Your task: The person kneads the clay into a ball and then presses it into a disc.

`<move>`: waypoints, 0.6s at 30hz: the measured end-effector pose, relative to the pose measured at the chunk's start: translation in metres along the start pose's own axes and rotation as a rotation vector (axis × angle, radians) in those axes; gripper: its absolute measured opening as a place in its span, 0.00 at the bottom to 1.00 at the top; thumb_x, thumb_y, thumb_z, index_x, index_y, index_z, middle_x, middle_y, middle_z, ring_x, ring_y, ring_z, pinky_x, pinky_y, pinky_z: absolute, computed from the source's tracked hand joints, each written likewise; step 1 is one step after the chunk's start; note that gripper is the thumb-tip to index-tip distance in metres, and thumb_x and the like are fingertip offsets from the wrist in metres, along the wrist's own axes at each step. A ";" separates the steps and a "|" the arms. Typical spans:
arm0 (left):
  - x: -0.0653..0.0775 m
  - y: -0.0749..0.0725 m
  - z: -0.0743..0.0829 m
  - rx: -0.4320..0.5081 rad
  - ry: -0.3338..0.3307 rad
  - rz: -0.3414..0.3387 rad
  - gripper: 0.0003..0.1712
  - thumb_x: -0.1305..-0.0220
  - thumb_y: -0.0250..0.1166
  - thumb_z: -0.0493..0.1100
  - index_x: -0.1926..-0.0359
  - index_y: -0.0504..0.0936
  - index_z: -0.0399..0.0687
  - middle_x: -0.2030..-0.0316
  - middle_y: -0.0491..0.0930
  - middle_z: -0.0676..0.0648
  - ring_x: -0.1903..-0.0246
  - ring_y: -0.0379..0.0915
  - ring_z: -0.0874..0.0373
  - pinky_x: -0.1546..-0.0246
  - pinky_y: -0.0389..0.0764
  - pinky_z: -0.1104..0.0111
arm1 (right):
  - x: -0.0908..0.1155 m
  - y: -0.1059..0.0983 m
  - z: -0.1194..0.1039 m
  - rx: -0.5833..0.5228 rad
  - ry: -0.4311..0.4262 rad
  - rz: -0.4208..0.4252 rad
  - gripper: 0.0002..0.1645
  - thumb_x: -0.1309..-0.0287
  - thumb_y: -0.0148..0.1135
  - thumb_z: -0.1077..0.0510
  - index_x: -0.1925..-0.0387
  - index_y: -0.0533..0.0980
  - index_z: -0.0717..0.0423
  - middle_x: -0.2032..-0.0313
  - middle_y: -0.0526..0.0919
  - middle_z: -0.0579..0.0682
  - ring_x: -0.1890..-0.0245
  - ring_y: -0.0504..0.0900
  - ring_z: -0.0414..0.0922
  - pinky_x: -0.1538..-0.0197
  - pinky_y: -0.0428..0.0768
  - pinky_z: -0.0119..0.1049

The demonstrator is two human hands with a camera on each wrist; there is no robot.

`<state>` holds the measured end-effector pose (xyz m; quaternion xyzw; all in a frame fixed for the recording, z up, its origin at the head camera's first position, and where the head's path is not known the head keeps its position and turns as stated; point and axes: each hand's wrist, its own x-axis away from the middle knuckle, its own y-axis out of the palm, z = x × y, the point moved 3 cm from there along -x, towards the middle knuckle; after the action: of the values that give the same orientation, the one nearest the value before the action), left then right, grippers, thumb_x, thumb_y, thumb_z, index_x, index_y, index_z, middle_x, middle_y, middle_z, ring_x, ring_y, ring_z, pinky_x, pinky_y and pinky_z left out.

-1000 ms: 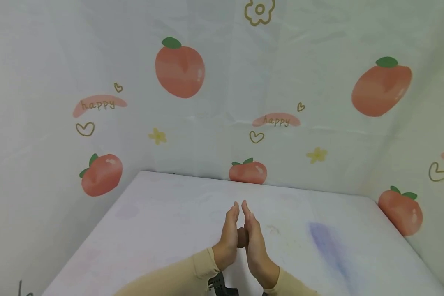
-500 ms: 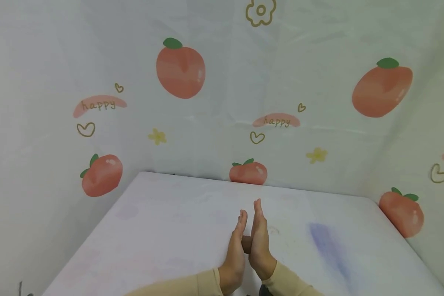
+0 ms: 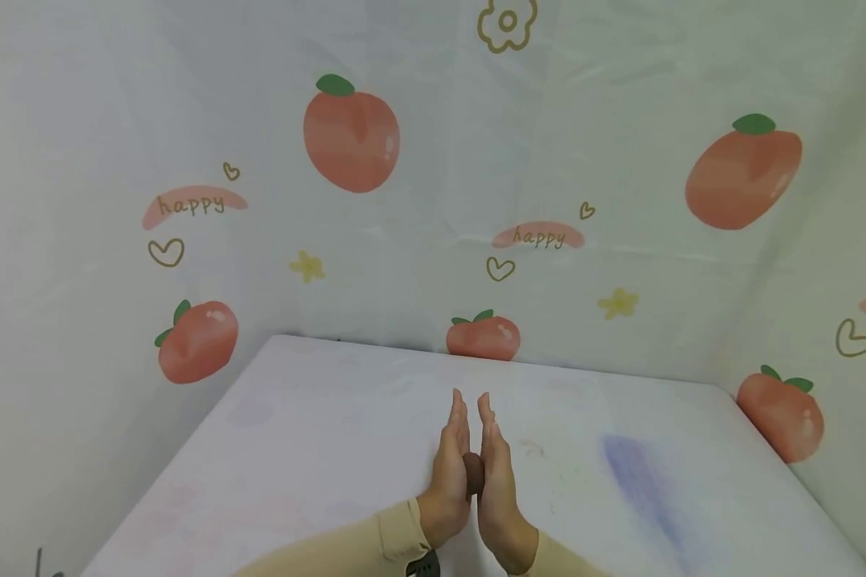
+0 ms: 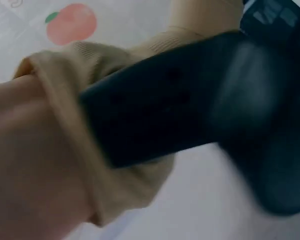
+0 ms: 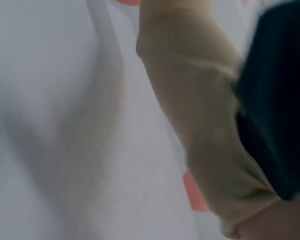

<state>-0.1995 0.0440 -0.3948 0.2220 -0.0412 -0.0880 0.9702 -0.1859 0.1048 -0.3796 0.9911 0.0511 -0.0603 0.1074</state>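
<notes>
Between two flat palms in the head view sits a small brown lump, rounded like a piece of clay. My left hand presses it from the left with straight fingers pointing up and away. From the other side my right hand presses it the same way, its fingertips about level with the left ones. Most of the lump is hidden by the palms. Neither wrist view shows the lump or the fingers; they show beige sleeves and a dark strap.
Under the hands lies a white tabletop with faint colour patches and a purple smear at the right. A white cloth backdrop printed with red fruit and "happy" lettering stands behind and at the sides.
The palms slide against each other: half a second ago the left was nearer me and the right farther forward. Now they are level again, and the lump has turned between them.
</notes>
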 end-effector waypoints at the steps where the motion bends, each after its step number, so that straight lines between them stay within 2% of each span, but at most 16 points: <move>1: -0.002 -0.001 0.001 0.004 0.002 -0.008 0.32 0.27 0.34 0.68 0.25 0.41 0.77 0.23 0.34 0.57 0.24 0.24 0.54 0.27 0.28 0.47 | 0.003 0.002 -0.002 -0.003 -0.008 -0.006 0.37 0.25 0.21 0.39 0.23 0.40 0.51 0.23 0.35 0.43 0.24 0.26 0.46 0.27 0.29 0.55; 3: -0.005 -0.002 0.003 0.014 0.008 -0.019 0.32 0.29 0.34 0.71 0.28 0.38 0.85 0.23 0.33 0.58 0.24 0.25 0.54 0.27 0.28 0.47 | 0.008 0.005 -0.005 -0.012 -0.019 -0.007 0.36 0.24 0.21 0.40 0.23 0.40 0.51 0.23 0.35 0.43 0.25 0.27 0.46 0.26 0.29 0.55; 5: -0.007 -0.003 0.006 0.009 0.008 -0.019 0.33 0.31 0.34 0.73 0.28 0.36 0.86 0.23 0.33 0.56 0.24 0.26 0.53 0.28 0.27 0.45 | 0.012 0.005 -0.006 -0.015 -0.031 -0.010 0.36 0.24 0.21 0.41 0.23 0.40 0.52 0.23 0.35 0.44 0.25 0.27 0.46 0.25 0.33 0.49; 7: -0.010 -0.004 0.007 0.007 -0.014 -0.013 0.38 0.33 0.34 0.75 0.27 0.34 0.81 0.23 0.33 0.56 0.24 0.26 0.52 0.29 0.27 0.44 | 0.014 0.005 -0.007 -0.013 -0.040 -0.015 0.36 0.24 0.21 0.41 0.23 0.39 0.54 0.23 0.35 0.46 0.25 0.28 0.46 0.25 0.40 0.35; 9: -0.011 -0.006 0.007 0.001 -0.022 -0.008 0.41 0.33 0.34 0.76 0.25 0.34 0.75 0.23 0.32 0.56 0.24 0.26 0.52 0.29 0.27 0.43 | 0.017 0.005 -0.007 -0.010 -0.040 -0.020 0.37 0.24 0.21 0.41 0.24 0.38 0.56 0.23 0.36 0.47 0.24 0.29 0.46 0.31 0.48 0.21; 11: -0.010 -0.006 0.006 0.000 -0.027 -0.007 0.42 0.32 0.34 0.75 0.24 0.35 0.69 0.23 0.33 0.56 0.24 0.26 0.53 0.28 0.28 0.44 | 0.018 0.005 -0.006 -0.001 -0.030 -0.023 0.37 0.24 0.20 0.41 0.24 0.38 0.56 0.23 0.36 0.47 0.24 0.30 0.45 0.37 0.53 0.13; 13: -0.005 -0.004 0.003 -0.007 -0.014 -0.023 0.40 0.29 0.32 0.70 0.23 0.40 0.63 0.23 0.35 0.55 0.24 0.25 0.53 0.27 0.29 0.46 | 0.016 0.004 -0.005 -0.013 -0.025 -0.029 0.37 0.24 0.20 0.41 0.24 0.38 0.56 0.23 0.35 0.46 0.24 0.28 0.45 0.31 0.47 0.20; 15: 0.003 -0.001 0.000 -0.029 0.018 -0.062 0.36 0.26 0.30 0.65 0.23 0.45 0.57 0.23 0.37 0.53 0.24 0.25 0.53 0.27 0.28 0.47 | 0.012 0.002 -0.004 -0.022 -0.029 -0.024 0.37 0.24 0.20 0.41 0.24 0.38 0.56 0.23 0.34 0.46 0.24 0.28 0.45 0.25 0.39 0.32; 18: 0.018 0.004 -0.003 -0.079 0.110 -0.134 0.34 0.23 0.26 0.58 0.24 0.50 0.49 0.24 0.41 0.51 0.24 0.26 0.51 0.27 0.29 0.47 | 0.001 -0.005 -0.002 -0.018 -0.041 -0.009 0.39 0.25 0.20 0.39 0.24 0.37 0.56 0.23 0.33 0.46 0.24 0.26 0.46 0.26 0.28 0.52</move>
<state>-0.1807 0.0454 -0.3954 0.1902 0.0306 -0.1420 0.9710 -0.1849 0.1098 -0.3786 0.9884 0.0539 -0.0808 0.1168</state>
